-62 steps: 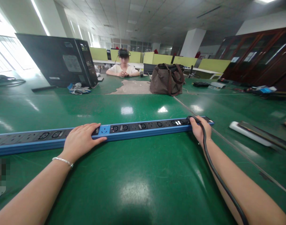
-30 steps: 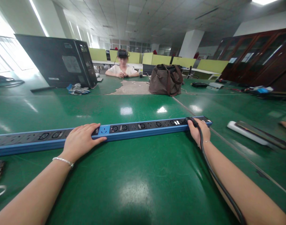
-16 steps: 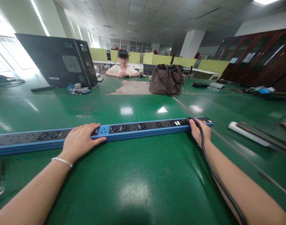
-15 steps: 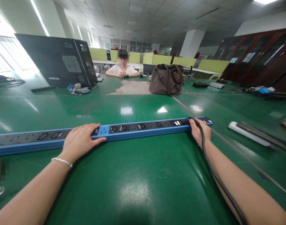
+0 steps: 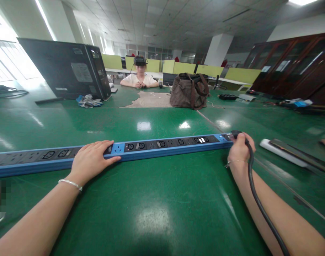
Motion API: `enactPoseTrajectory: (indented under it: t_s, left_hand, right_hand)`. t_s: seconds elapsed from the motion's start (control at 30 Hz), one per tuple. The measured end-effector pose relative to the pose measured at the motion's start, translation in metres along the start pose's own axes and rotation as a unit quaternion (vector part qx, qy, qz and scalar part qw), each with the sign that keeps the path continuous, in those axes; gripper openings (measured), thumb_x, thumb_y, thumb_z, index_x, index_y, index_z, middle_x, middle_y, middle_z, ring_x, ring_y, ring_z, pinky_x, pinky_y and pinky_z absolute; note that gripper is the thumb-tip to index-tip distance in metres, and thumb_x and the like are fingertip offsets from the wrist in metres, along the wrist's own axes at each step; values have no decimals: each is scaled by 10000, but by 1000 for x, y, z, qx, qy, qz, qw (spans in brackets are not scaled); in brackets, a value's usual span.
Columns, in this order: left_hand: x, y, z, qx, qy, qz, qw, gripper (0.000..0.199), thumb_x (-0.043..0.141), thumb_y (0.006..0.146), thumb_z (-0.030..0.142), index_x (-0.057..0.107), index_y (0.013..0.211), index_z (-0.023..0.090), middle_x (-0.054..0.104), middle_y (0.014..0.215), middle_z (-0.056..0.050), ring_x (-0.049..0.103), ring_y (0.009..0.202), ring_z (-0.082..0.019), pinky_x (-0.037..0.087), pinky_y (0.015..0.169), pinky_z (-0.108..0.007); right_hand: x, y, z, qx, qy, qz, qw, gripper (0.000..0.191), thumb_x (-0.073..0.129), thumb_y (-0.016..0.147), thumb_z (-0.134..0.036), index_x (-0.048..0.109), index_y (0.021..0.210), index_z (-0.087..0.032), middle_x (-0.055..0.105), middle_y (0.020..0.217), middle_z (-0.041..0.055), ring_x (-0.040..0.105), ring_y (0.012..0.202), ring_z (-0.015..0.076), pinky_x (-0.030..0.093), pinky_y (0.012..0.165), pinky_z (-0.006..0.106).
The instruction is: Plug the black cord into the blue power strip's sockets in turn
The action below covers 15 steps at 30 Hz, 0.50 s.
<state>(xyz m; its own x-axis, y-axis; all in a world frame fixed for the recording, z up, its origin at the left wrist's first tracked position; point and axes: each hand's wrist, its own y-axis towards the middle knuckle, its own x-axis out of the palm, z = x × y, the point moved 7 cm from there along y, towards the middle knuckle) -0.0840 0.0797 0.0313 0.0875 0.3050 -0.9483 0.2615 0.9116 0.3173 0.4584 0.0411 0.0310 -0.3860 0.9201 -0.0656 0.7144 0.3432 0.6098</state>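
Observation:
A long blue power strip (image 5: 162, 152) with black sockets lies across the green table, running out of view at the left. My left hand (image 5: 90, 158) grips it near the blue socket, thumb along the front side and fingers over the top. My right hand (image 5: 241, 147) is closed on a black power plug (image 5: 235, 133) at the strip's right end. The plug's prongs point left; whether they touch the strip I cannot tell. From the plug a thick black cord (image 5: 251, 181) runs down along my right forearm.
A black computer case (image 5: 63, 69) and grey-blue gloves (image 5: 89, 101) stand and lie at the back left. A brown bag (image 5: 189, 91) sits at the back, near a seated person (image 5: 139, 79). To the right lies a white and dark bar (image 5: 287, 153).
My right hand has moved right with the plug, away from the sockets it covered, to the strip's end. The left hand and the strip have stayed put.

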Motion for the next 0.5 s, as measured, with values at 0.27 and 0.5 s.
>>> enactPoseTrajectory:
  t_s: [0.27, 0.5]
  left_hand:
    - [1, 1, -2, -4, -11, -4, 1000, 704, 461, 768, 658, 532, 1264, 164, 609, 1241, -143, 553, 1141, -326, 394, 986, -480]
    - [1, 0, -1, -6, -8, -5, 1000, 708, 452, 772, 661, 527, 1269, 161, 605, 1251, -142, 546, 1151, -325, 387, 995, -477]
  right_hand:
    - [36, -49, -72, -138, -46, -136, 980, 360, 464, 855, -410, 677, 1029, -177, 682, 1078, 85, 615, 1029, 228, 463, 947, 395]
    - [67, -92, -86, -122, -114, -261, 951, 396, 460, 868, -469, 645, 1143, -253, 703, 1053, 57, 654, 955, 236, 499, 856, 365]
